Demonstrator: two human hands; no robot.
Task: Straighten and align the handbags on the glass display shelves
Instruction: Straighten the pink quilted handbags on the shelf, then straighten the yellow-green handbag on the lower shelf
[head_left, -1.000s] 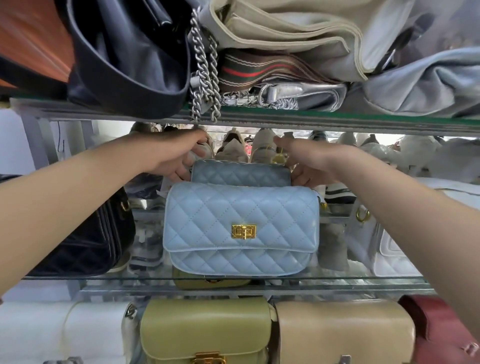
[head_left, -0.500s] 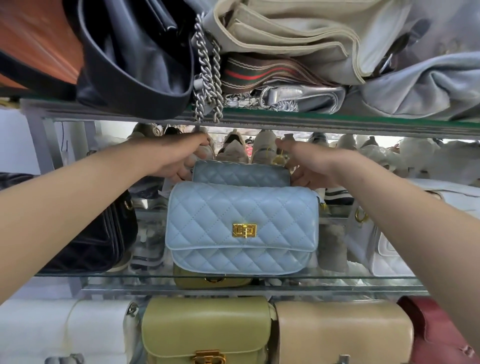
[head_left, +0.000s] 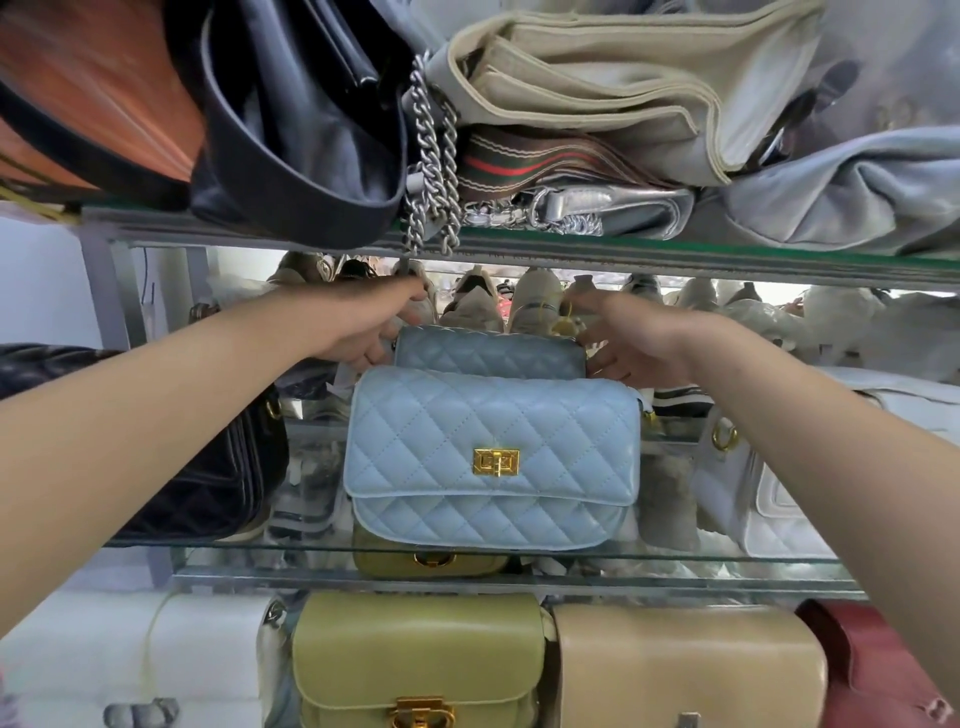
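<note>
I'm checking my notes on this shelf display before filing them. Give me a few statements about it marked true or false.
1. The front blue bag has a gold clasp. True.
2. Both hands hold the front blue bag. False: the left hand and right hand grip the ends of the rear blue bag.
3. A silver chain hangs over the edge of the top shelf. True.
4. A red bag sits straight below the front blue bag. False: an olive bag sits there. The red bag is at the far right.
</note>
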